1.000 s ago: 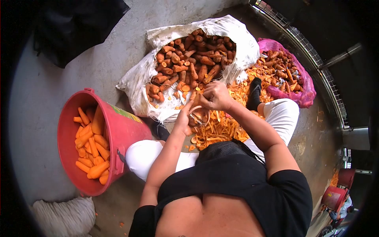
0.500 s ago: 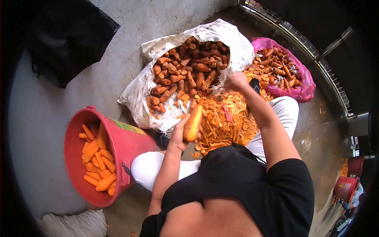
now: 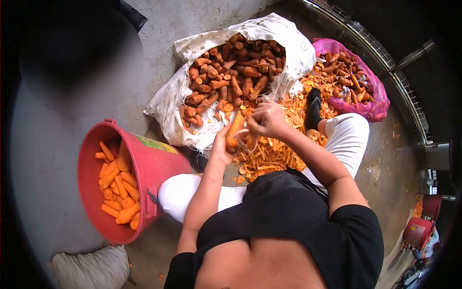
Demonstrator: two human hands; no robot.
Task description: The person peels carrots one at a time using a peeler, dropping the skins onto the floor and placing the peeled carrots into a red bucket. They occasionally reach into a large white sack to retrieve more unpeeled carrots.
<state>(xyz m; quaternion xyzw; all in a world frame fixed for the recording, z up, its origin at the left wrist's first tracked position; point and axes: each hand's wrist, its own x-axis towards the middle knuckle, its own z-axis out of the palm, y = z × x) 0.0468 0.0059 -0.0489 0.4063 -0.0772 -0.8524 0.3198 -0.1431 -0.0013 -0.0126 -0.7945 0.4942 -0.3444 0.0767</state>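
My left hand [image 3: 224,148] is wrapped round the lower end of a carrot [image 3: 235,127], which points up and away from me. Closed at the right of it is my right hand [image 3: 267,119], gripping what looks like a peeler [image 3: 246,138], blurred and pinkish, against the carrot's side near its lower end. Orange peelings [image 3: 269,156] are heaped on the floor below both hands. Just beyond, a white sack [image 3: 166,103] lies open with many unpeeled carrots [image 3: 233,72] inside.
At my left stands a red bucket [image 3: 161,159] holding peeled carrots [image 3: 120,185]. A pink mesh bag [image 3: 378,103] of carrot pieces lies at the far right. A pale sack [image 3: 91,267] rests at lower left. Further red buckets [image 3: 417,231] and a person are at the right edge.
My right hand has come down and left from above the peelings to the carrot. The carrot stands more upright in my left hand. A dark blurred shape now covers the upper left.
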